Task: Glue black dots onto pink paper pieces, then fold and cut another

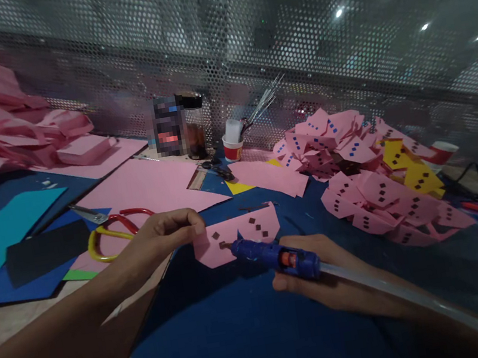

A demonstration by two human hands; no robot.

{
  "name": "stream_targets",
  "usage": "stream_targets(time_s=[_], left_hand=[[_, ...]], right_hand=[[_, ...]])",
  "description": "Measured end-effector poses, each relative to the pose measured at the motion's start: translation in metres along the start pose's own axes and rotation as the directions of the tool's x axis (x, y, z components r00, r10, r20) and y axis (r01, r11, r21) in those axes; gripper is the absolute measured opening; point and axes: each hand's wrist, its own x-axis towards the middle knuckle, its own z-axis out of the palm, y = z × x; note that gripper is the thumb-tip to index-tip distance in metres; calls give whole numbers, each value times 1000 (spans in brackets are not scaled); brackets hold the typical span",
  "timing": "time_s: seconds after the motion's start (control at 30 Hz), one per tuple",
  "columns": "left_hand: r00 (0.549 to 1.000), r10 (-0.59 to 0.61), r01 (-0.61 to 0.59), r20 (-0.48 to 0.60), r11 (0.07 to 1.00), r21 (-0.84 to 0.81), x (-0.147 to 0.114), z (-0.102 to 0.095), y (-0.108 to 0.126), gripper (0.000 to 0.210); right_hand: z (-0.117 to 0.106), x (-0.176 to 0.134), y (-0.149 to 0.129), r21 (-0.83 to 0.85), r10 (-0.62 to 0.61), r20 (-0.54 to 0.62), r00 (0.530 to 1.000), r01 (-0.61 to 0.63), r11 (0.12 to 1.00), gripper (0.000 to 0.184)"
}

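Observation:
Between the thumb and fingers of my left hand (174,228) is one end of a pink paper piece (215,259) dotted with small dark squares. My right hand (326,274) grips a blue hot glue gun (260,254) from below; its handle is hidden by the hand. A long clear glue stick (402,292) runs out of its back end. The gun's nozzle is over the paper, beside one of the dark squares; whether it touches cannot be told. Scissors with red and yellow handles (94,241) lie just left of my left hand.
Pink paper shapes with small squares (365,201) are heaped at the right. Crumpled pink paper (9,131) piles up at the back left. Pink sheets (145,188), a black card (46,252) and a turquoise sheet (7,234) lie left. A red cup (233,151) and a jar (194,125) stand behind.

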Motion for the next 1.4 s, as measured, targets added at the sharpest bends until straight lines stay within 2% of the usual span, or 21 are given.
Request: stream_targets(time_s=[0.47,0.83,1.2,1.4], left_hand=[[1000,-1,0,25,998,59,1,-4,-1,19],[1000,-6,6,24,1000,27,0,-3,-1,17],[1000,1,-3,30,997,75,0,-4,0,18],[999,0,-3,38,997,74,1,-5,-2,18]], right_hand=[[-2,3,-5,-80,-15,9,1000,16,997,31],[-1,0,-6,-58,-10,24,1000,11,998,31],[4,1,3,-63,-46,17,999,47,997,29],[3,1,0,-57,-20,25,999,21,998,27]])
